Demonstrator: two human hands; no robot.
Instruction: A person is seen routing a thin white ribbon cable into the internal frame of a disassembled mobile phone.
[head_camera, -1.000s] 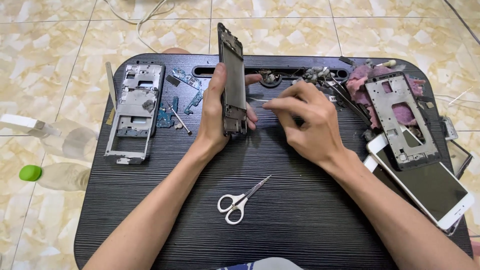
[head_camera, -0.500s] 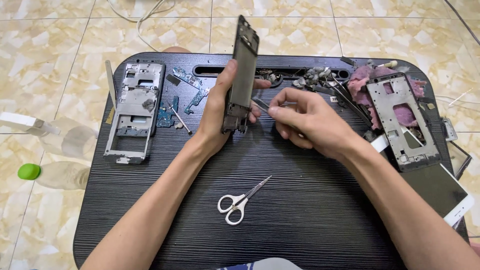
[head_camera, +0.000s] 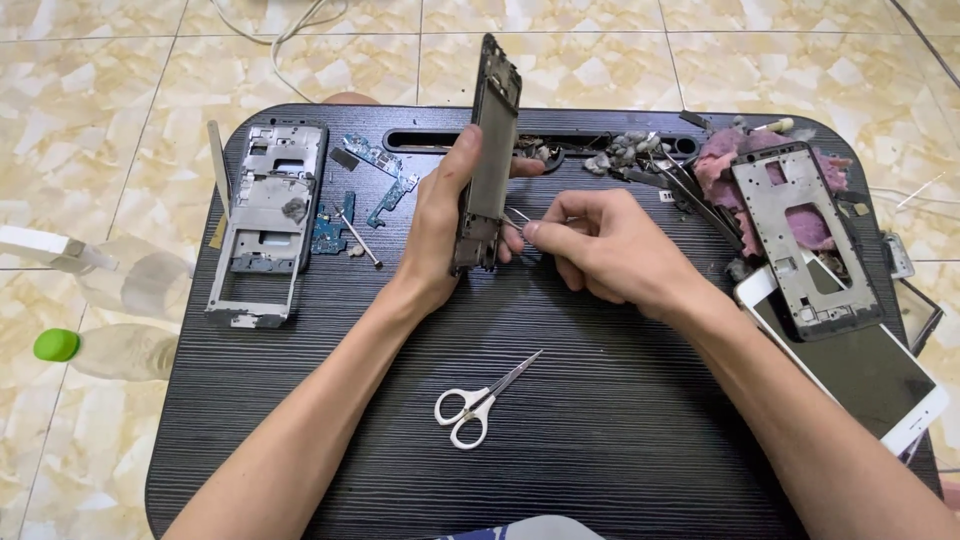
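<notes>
Bright, even overhead light, soft faint shadows, mild glare on floor tiles (head_camera: 120, 90), sharp focus throughout.

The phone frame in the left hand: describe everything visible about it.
The phone frame is a long, thin, dark part, seemingly metal, with small fittings along its edge. It stands nearly upright on its short end, edge toward the camera, its foot at the black table. The left hand grips its lower half. The right hand holds thin metal tweezers against its lower side.
</notes>
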